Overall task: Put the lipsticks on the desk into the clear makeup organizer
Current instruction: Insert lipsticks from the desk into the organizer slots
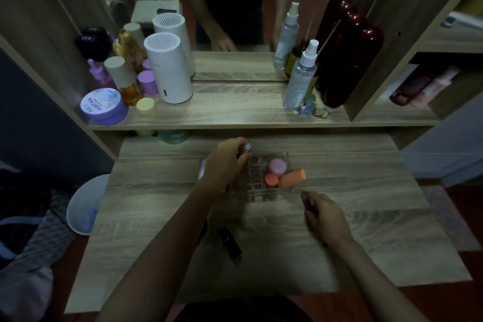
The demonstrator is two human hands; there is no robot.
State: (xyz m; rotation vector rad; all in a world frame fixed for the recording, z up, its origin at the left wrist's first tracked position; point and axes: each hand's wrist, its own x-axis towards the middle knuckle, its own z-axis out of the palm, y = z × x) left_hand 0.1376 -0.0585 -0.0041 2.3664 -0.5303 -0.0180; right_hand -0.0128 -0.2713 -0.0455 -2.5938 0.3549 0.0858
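Note:
The clear makeup organizer (257, 192) stands in the middle of the desk, with a pink jar (277, 166), a coral jar (271, 180) and an orange tube (292, 178) in its right side. My left hand (226, 162) hovers over the organizer's left grid cells, fingers closed on a small lipstick with a silvery top (247, 147). My right hand (325, 217) rests on the desk just in front and right of the organizer, fingers curled; whether it holds anything is unclear. A dark lipstick (230, 244) lies on the desk near me, between my forearms.
A raised shelf behind the desk carries a purple tin (104, 106), bottles, two white cylinders (167, 66), spray bottles (300, 76) and a dark red bottle (347, 60) against a mirror. A white bin (86, 204) stands on the floor at the left.

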